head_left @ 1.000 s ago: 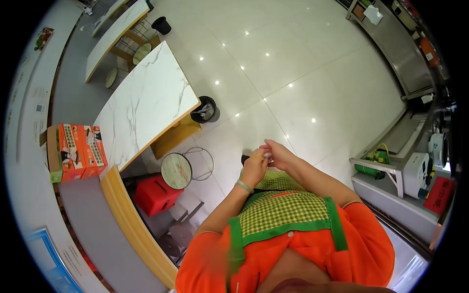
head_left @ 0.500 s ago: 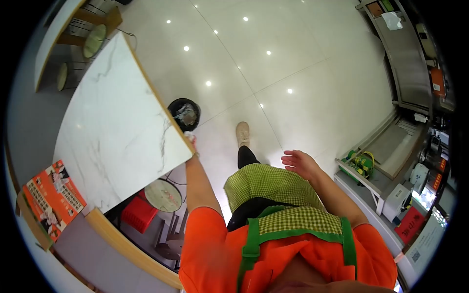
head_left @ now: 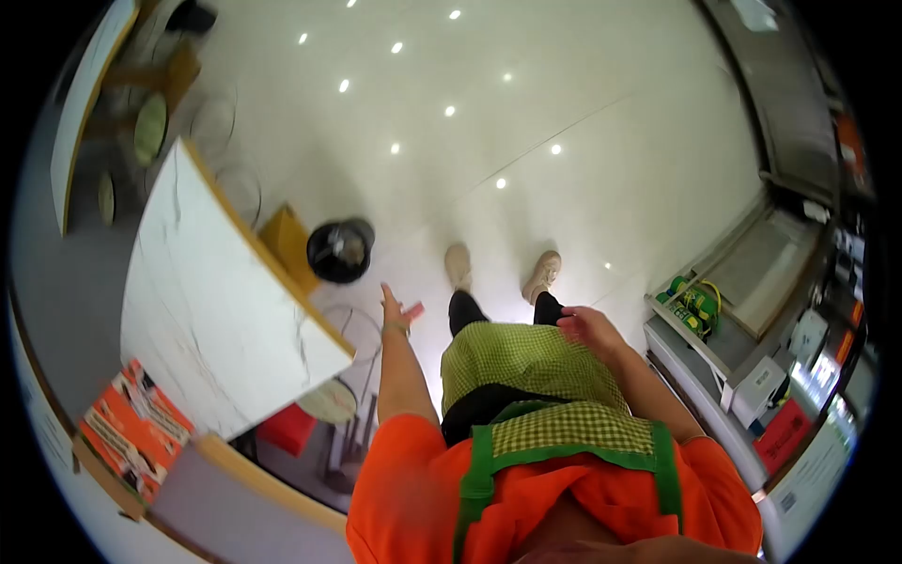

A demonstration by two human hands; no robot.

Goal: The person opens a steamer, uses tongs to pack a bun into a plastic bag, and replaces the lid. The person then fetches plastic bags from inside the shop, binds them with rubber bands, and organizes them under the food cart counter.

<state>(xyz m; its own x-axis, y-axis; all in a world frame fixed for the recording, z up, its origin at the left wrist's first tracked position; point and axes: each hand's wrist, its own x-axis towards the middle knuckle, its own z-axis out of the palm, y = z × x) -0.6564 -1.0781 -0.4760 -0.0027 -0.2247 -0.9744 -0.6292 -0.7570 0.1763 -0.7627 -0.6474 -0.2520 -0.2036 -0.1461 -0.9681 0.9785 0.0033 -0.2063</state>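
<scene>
Pale glossy floor tiles [head_left: 583, 216] spread across the middle of the room, dotted with reflections of lights, with a white marbled counter [head_left: 225, 310] on the left and metal shelving [head_left: 799, 113] along the right. Its wood-coloured edge runs toward the person, and an orange printed box [head_left: 139, 428] sits at the counter's near left end. Beyond the counter's near right corner, the person's left grip [head_left: 395, 315] is held out over the floor, fingers spread and apart from the counter; a pinkish shape shows at its side, and I cannot tell whether that is the thumb or something held. Nearest to it is a black bin [head_left: 340, 252], standing on the floor just past the fingertips, with crumpled pale stuff inside and a wooden panel [head_left: 289, 249] beside it. The right grip [head_left: 592, 329] is at the edge of the green checked apron [head_left: 526, 362], blurred, so I cannot tell how its fingers stand or whether they touch the cloth. Two beige shoes [head_left: 458, 268] stand apart on the tiles. A round stool seat [head_left: 329, 399] shows partly under the counter, near a red object [head_left: 287, 430], and green-and-yellow containers [head_left: 689, 305] rest low on the right
</scene>
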